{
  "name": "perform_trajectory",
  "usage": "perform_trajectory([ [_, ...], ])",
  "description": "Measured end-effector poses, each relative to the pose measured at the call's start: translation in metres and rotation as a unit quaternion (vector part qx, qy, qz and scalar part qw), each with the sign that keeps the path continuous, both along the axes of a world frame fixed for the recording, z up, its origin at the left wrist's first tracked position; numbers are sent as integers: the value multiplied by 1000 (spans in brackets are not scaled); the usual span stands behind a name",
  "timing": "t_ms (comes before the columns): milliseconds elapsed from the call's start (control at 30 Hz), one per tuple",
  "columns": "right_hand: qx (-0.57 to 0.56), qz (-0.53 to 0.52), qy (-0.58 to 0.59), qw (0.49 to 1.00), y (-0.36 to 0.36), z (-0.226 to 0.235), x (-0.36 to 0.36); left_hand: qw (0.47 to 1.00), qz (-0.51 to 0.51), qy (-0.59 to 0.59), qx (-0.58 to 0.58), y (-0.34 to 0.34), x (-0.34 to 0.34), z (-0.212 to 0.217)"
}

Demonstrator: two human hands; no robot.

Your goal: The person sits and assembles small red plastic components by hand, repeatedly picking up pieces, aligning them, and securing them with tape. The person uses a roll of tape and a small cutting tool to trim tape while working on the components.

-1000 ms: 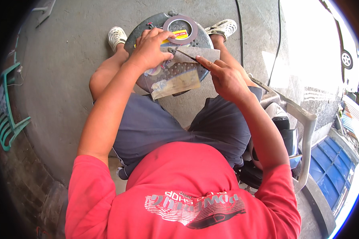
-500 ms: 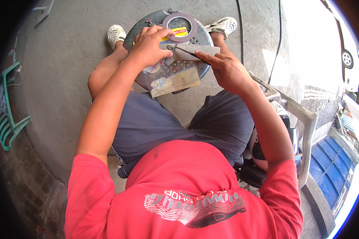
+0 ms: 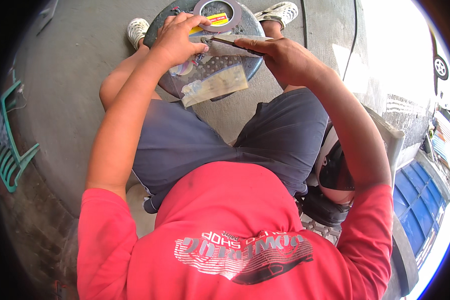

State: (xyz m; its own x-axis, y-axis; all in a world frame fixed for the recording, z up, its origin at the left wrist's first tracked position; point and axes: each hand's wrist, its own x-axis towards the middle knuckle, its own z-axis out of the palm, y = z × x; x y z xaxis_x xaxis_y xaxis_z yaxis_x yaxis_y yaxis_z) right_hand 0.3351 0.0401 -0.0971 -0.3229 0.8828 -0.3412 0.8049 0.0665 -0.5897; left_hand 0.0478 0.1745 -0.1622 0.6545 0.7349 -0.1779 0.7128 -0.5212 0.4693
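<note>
Left hand (image 3: pixel 177 37): clenched on the near end of a pale strip (image 3: pixel 240 40), pinning it onto the round grey stool (image 3: pixel 245 70).
Right hand (image 3: pixel 280 57): gripping a thin dark tool (image 3: pixel 222 42), tip laid across the strip just beside the left fingers.
Tape roll (image 3: pixel 217 7): on the stool top, just beyond both hands.
Plastic bag (image 3: pixel 212 82): under the left hand, hanging off the stool's near edge.
Change: hands drawn closer together, whole scene larger in view than half a second ago.
Surroundings: grey concrete floor (image 3: pixel 70 75), green rack (image 3: pixel 7 150) at left, bright daylight at right.
</note>
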Motion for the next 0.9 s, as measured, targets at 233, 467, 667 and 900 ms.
perform_trajectory([
  [233, 41, 27, -42, 998, -4, -4, -1, 1000, 1, -10, 4, 0, 1, -4],
  [467, 102, 18, -85, 991, -16, -6, -7, 999, 12, 43, -20, 3, 5, 2],
  [667, 124, 31, -114, 985, -31, 2, -2, 998, 46, 34, -32, -7, 7, 9],
  [900, 136, -117, 40, 983, -67, 10, 4, 997, 69, -4, -17, -11, 5, 18],
])
